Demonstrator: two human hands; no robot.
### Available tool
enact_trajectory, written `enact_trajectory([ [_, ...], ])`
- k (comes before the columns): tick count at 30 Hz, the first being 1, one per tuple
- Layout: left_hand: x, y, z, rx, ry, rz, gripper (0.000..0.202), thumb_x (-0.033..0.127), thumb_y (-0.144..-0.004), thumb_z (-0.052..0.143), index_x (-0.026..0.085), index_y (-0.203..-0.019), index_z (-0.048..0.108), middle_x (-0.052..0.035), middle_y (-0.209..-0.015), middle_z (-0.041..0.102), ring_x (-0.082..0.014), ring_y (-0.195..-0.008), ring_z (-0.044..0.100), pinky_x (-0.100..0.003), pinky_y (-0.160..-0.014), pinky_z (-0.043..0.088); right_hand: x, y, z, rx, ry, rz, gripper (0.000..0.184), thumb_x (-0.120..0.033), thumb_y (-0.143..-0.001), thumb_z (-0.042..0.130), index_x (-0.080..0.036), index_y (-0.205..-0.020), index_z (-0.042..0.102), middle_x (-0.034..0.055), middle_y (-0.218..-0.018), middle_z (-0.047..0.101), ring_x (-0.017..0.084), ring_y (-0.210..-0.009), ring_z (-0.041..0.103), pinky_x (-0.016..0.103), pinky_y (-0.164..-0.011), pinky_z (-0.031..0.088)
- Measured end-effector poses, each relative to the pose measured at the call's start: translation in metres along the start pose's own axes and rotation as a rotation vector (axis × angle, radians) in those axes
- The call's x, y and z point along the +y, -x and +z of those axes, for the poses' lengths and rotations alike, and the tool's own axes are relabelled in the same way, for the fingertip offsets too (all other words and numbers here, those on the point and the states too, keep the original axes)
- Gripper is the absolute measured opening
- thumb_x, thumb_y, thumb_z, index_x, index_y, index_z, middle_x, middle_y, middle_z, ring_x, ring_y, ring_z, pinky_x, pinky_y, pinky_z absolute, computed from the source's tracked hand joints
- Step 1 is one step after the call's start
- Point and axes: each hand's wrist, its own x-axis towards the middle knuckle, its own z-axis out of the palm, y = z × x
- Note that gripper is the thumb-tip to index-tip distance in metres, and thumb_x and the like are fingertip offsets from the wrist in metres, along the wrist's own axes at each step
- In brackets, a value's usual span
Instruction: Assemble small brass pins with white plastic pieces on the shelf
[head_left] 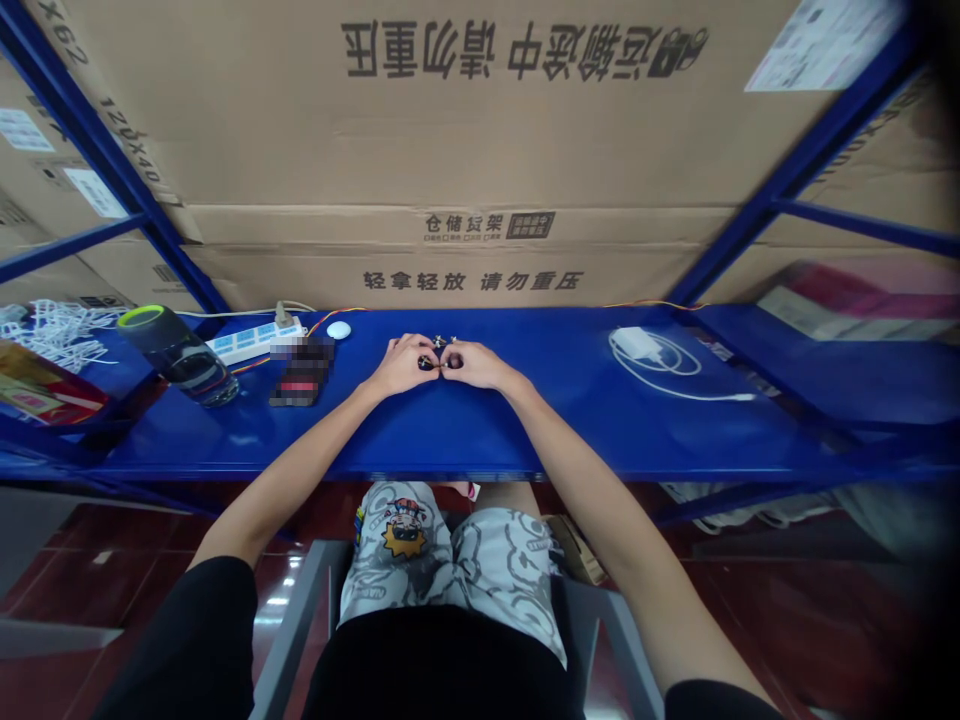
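- Small dark-and-gold pieces (425,363) sit at the fingertips in the centre of the frame, too tiny to make out in detail.
- Left hand (405,366), just left of centre: fingers curled, thumb and fingertips closed on the pieces.
- Right hand (480,366), just right of centre: fingers curled inward, its tips meeting the left hand's; I cannot tell what it grips.
- Both hands are over a glossy blue metal shelf top (450,440) that spans the middle of the frame.
- Left of the hands: a white rounded disc-like object (339,330), a dark flat rectangular object (304,372) partly blurred out, and a white power strip with blue-marked sockets (251,342).
- Farther left: a tilted clear bottle with a green-rimmed top (180,357), and a tangle of thin white strips (64,340) at the left edge.
- Right of centre: a white charger block (639,344) with a looped white cable (720,398).
- Across the top: large brown cardboard with black printed characters (465,140).
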Motion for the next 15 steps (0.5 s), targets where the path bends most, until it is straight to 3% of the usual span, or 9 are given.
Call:
enact_trajectory([
  [3,0.003,0.001,0.001,0.012,-0.027,0.033,0.012,0.035,-0.087,0.073,0.025,-0.091,0.076,-0.0040,-0.128,0.065,-0.0296,-0.125,0.051,-0.048,-0.106,0.036,-0.001,0.000,0.002,0.001,0.029,0.002,0.013,-0.026,-0.076,0.072,-0.022,-0.088,0.071,0.0005,-0.082,0.068,0.016,-0.074,0.059,0.026,-0.065,0.037],
  [7,0.001,0.001,0.003,0.045,-0.023,-0.019,0.010,0.034,-0.085,0.073,0.025,-0.089,0.075,-0.0035,-0.126,0.067,-0.0292,-0.123,0.053,-0.048,-0.105,0.037,0.000,0.000,0.003,0.015,0.044,-0.015,0.016,-0.025,-0.079,0.070,-0.023,-0.094,0.071,-0.0002,-0.082,0.067,0.015,-0.073,0.058,0.025,-0.065,0.037],
  [15,0.000,0.002,0.002,0.022,0.015,-0.011,0.009,0.033,-0.086,0.072,0.025,-0.090,0.075,-0.0031,-0.128,0.066,-0.0291,-0.123,0.053,-0.047,-0.104,0.039,0.011,0.001,0.003,0.000,-0.080,-0.093,0.013,-0.025,-0.081,0.068,-0.021,-0.093,0.070,-0.0023,-0.075,0.063,0.013,-0.067,0.053,0.025,-0.065,0.035],
])
